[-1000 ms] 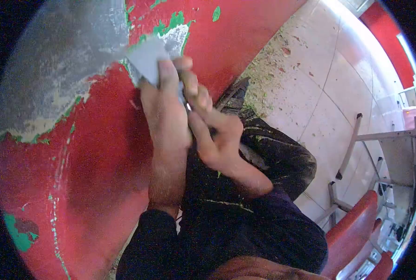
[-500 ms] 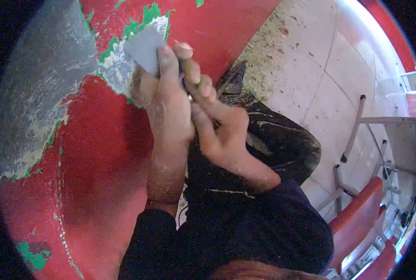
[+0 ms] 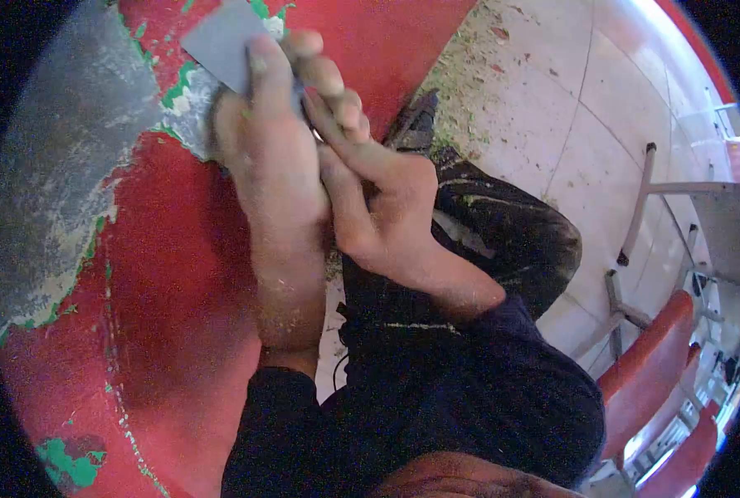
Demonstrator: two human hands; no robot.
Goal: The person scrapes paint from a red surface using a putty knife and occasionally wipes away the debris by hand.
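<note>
A scraper with a broad flat grey blade (image 3: 223, 43) lies against a red painted wall (image 3: 179, 241), its blade over a patch of flaking paint. My left hand (image 3: 275, 153) is closed round the scraper, with a finger or thumb pressed along the blade. Close against it on the right, my right hand (image 3: 387, 191) also grips the tool, whose handle is mostly hidden by both hands. Torn green paint (image 3: 175, 90) and whitish scraped surface (image 3: 189, 124) border the blade. A large bare grey area (image 3: 75, 158) spreads to the left.
Paint flakes (image 3: 469, 91) litter the pale tiled floor (image 3: 552, 124) beside the wall. My bent leg in dark trousers (image 3: 519, 241) is below my right hand. Metal-legged furniture (image 3: 635, 207) and a red chair (image 3: 652, 357) stand at the right.
The scraper blade has moved up and to the left over the wall, turning slightly. Both hands have travelled with it, still gripping. The view has shifted a little.
</note>
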